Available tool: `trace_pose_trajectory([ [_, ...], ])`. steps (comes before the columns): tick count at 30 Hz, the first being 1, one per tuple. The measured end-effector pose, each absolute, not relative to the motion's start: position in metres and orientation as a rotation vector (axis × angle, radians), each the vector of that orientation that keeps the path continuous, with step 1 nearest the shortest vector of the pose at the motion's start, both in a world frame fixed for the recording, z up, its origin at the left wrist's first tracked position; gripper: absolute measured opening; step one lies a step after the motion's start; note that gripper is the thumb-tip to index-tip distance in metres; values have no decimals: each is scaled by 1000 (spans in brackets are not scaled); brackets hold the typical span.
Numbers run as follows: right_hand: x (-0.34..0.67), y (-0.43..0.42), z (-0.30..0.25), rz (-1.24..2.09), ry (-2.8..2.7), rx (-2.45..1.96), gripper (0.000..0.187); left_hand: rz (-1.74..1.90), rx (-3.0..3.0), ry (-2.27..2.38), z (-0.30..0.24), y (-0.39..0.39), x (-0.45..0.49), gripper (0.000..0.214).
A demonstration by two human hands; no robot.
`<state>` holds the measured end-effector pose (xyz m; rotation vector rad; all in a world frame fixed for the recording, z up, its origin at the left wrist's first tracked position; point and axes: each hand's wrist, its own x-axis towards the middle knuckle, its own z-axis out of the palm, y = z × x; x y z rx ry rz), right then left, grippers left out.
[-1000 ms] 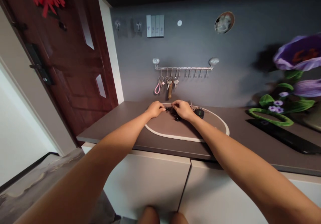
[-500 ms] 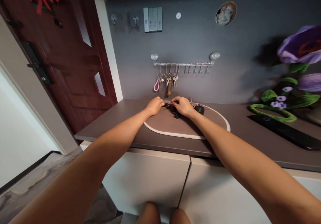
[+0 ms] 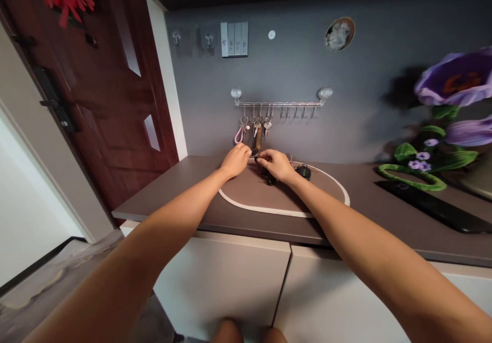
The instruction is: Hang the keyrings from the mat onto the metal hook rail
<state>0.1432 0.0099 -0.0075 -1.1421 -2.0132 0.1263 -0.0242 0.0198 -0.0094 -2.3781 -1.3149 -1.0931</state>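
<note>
Both my hands meet over an oval brown mat (image 3: 292, 199) with a white rim on a brown counter. My left hand (image 3: 235, 160) pinches one end of a dark bunch of keys (image 3: 265, 175), fingers closed. My right hand (image 3: 277, 164) grips the same bunch from the right, fingers curled. Part of the bunch hangs down onto the mat under my right hand. A second black key fob (image 3: 303, 171) lies on the mat just right of my right hand.
A metal hook rail (image 3: 280, 104) on the grey wall holds several key sets, one with a pink loop (image 3: 240, 136). A dark wooden door (image 3: 96, 92) stands at left. A purple flower decoration (image 3: 453, 107) and a black tray (image 3: 434, 204) sit at right. White cabinet doors lie below.
Both hands have lifted the bunch of keys slightly off the mat and toward the wall. The view has shifted a little.
</note>
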Motion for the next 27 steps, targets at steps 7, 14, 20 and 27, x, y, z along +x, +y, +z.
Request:
trace_pose_trajectory([
  [7,141,8,-5,65,-1963,-1085,14,-1169,-2367,-1276,-7,16,-22,26],
  [14,142,11,-6,24,-1959,-1055,12,-1179,-2377,-1237,-7,15,-20,25],
  [20,144,13,-6,-8,-1955,-1025,10,-1238,-2340,-1303,-8,16,-20,25],
  [27,146,14,-5,55,-1868,-969,8,-1258,-2326,-1422,-12,23,-22,25],
])
